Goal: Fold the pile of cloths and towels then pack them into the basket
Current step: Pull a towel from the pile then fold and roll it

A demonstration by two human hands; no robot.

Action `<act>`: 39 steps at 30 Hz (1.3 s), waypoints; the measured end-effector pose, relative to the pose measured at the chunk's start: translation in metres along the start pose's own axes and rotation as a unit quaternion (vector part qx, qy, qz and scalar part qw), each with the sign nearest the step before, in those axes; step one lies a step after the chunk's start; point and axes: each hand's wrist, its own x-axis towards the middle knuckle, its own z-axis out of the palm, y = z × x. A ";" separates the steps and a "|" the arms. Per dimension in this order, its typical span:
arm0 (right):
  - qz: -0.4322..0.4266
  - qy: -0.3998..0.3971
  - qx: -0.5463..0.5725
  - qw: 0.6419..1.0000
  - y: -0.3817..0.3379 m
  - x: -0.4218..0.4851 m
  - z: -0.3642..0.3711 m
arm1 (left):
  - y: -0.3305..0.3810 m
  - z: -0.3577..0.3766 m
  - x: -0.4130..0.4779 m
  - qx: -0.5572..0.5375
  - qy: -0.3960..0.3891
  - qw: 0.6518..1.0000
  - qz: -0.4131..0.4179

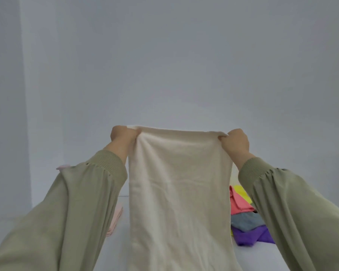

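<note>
Plain room: bare white wall (164, 55), white table (260, 257), cloth pile (245, 220).

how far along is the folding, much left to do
Looks done: a pale pink cloth lies at left, seemingly folded. In hand: left hand and right hand pinch the top corners of a cream towel, hanging unfolded. Left: the crumpled pile of coloured cloths at right; packing cannot be judged here.

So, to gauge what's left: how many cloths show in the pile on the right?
4: yellow cloth at the back, pink cloth before it, grey cloth lower, purple cloth nearest. The towel and sleeve may hide more.
</note>
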 end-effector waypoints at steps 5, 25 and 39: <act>0.107 -0.033 0.240 0.964 -0.010 -0.003 -0.003 | 0.004 0.007 -0.006 -0.024 0.040 0.999 0.011; -0.167 0.211 0.338 0.902 -0.165 -0.083 -0.191 | 0.203 -0.076 -0.156 -0.243 0.050 0.947 0.204; -0.143 0.277 0.299 0.902 -0.138 -0.079 -0.221 | 0.191 -0.095 -0.160 -0.149 0.124 0.956 0.221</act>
